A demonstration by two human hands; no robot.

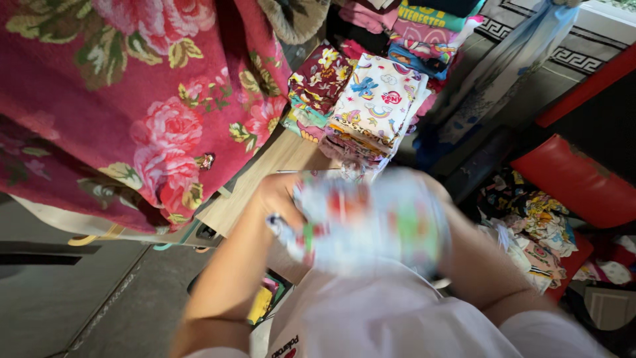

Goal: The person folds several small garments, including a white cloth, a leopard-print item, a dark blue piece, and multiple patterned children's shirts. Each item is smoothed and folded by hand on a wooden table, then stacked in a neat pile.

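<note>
Both my hands are raised in front of my chest, holding a small white cloth (371, 222) with a colourful print, blurred by motion. My left hand (277, 197) grips its left edge. My right hand (434, 192) is mostly hidden behind the cloth's right side, and only my forearm shows clearly. Just beyond the cloth lies a wooden tabletop (265, 174) with a stack of folded printed fabrics (374, 109) on it.
A large pink floral cloth (132, 99) hangs over the left. More folded fabrics (318, 83) are piled behind the stack. A heap of printed garments (536, 232) lies at the right beside a red cushion (576, 179). Grey floor (73, 298) is at the lower left.
</note>
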